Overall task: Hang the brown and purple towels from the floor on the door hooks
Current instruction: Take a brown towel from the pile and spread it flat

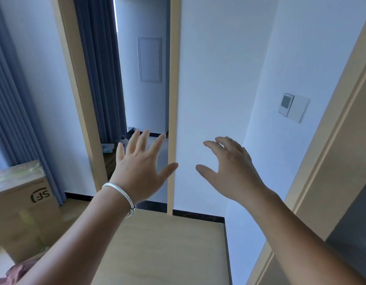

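White-walled room, head view: left hand (140, 167) and right hand (231, 171) raised, fingers spread and released, holding nothing. Purple-brown towel (19, 271) on floor, near left corner. Door hooks not visible. Risk: towels overlooked behind forearm.

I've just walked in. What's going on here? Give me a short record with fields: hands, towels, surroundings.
left hand: left hand raised, fingers spread, holds nothing; a silver bangle on the wrist
right hand: right hand raised, fingers loosely bent, holds nothing
towel: a patch of pinkish-brown cloth at the bottom left corner, partly hidden by the arm
hooks: none in view
surroundings: cardboard box at left, blue curtain, wall switch, open doorway ahead
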Action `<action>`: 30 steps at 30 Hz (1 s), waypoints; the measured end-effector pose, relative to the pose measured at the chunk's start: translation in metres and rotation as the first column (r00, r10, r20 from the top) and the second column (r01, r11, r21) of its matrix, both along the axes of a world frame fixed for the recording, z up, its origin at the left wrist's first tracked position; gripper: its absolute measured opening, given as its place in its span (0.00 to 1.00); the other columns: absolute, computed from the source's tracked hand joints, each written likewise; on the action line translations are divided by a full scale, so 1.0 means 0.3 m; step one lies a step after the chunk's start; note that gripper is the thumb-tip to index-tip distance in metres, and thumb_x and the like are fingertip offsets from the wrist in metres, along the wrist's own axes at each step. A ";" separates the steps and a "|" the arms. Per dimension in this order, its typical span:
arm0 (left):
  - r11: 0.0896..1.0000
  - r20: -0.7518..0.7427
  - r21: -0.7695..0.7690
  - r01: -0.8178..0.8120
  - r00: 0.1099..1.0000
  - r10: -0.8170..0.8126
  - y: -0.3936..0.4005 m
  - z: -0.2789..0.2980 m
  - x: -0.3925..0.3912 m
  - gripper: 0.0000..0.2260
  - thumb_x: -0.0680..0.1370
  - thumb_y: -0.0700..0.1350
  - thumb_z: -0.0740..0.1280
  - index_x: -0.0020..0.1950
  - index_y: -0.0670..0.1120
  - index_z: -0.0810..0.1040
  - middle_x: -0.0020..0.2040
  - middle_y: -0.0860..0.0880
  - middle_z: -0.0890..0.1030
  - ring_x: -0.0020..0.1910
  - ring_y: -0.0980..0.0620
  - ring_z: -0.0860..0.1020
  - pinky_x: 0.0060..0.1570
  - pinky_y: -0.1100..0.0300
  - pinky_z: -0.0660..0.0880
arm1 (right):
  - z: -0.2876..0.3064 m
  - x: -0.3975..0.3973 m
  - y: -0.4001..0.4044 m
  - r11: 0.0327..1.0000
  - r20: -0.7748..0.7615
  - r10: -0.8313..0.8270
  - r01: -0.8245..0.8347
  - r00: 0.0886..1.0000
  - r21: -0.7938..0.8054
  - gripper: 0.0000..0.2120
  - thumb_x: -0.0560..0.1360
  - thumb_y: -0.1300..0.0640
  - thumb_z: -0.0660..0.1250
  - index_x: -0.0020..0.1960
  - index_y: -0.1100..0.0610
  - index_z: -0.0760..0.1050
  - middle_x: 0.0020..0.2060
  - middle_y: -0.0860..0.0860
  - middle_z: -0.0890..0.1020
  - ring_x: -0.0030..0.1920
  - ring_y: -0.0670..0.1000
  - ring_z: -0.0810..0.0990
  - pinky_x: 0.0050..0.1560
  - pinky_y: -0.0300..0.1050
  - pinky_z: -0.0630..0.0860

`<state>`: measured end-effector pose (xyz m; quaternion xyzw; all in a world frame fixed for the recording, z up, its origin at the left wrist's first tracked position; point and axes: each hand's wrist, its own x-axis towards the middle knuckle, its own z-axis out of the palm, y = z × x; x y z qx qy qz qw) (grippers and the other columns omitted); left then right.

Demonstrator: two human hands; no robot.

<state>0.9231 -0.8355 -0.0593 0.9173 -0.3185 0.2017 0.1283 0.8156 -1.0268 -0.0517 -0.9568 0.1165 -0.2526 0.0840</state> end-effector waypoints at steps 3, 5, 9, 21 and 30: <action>1.000 -0.009 -0.016 -0.003 1.000 0.003 -0.072 -0.021 0.158 0.37 0.71 0.73 0.44 0.77 0.59 0.44 0.79 0.48 0.47 0.77 0.47 0.40 0.74 0.39 0.45 | -0.016 0.157 -0.072 1.000 -0.018 0.004 -0.004 1.000 -0.004 0.30 0.75 0.37 0.61 0.73 0.46 0.61 0.73 0.49 0.61 0.75 0.49 0.53 0.73 0.58 0.55; 1.000 -0.003 -0.017 0.003 1.000 -0.003 -0.115 -0.033 0.268 0.36 0.72 0.72 0.45 0.77 0.59 0.44 0.79 0.48 0.47 0.77 0.47 0.41 0.74 0.39 0.45 | -0.025 0.263 -0.111 1.000 -0.025 0.000 0.000 1.000 -0.011 0.30 0.75 0.37 0.61 0.73 0.46 0.61 0.73 0.49 0.61 0.75 0.49 0.53 0.73 0.58 0.55; 1.000 0.001 -0.018 -0.006 1.000 0.006 -0.188 -0.045 0.540 0.35 0.73 0.72 0.46 0.77 0.59 0.44 0.79 0.49 0.47 0.77 0.47 0.41 0.73 0.38 0.45 | -0.027 0.536 -0.178 1.000 -0.035 -0.006 0.005 0.999 -0.017 0.30 0.75 0.38 0.61 0.74 0.47 0.61 0.74 0.49 0.60 0.75 0.50 0.52 0.73 0.58 0.54; 0.987 -0.042 -0.062 -0.148 0.988 0.146 -0.171 -0.020 1.216 0.33 0.76 0.69 0.50 0.77 0.59 0.44 0.79 0.50 0.45 0.77 0.49 0.39 0.74 0.40 0.44 | 0.016 1.314 -0.188 0.984 -0.011 0.176 -0.177 0.984 -0.025 0.28 0.75 0.41 0.62 0.72 0.47 0.62 0.71 0.47 0.64 0.72 0.49 0.57 0.72 0.51 0.57; 0.911 -0.076 -0.027 -0.413 0.909 0.410 -0.016 -0.071 1.547 0.33 0.76 0.69 0.49 0.77 0.60 0.42 0.79 0.51 0.44 0.77 0.49 0.38 0.74 0.40 0.43 | -0.045 1.848 -0.062 0.890 -0.014 0.456 -0.456 0.890 0.007 0.29 0.74 0.39 0.62 0.73 0.46 0.63 0.72 0.48 0.63 0.73 0.50 0.57 0.73 0.52 0.55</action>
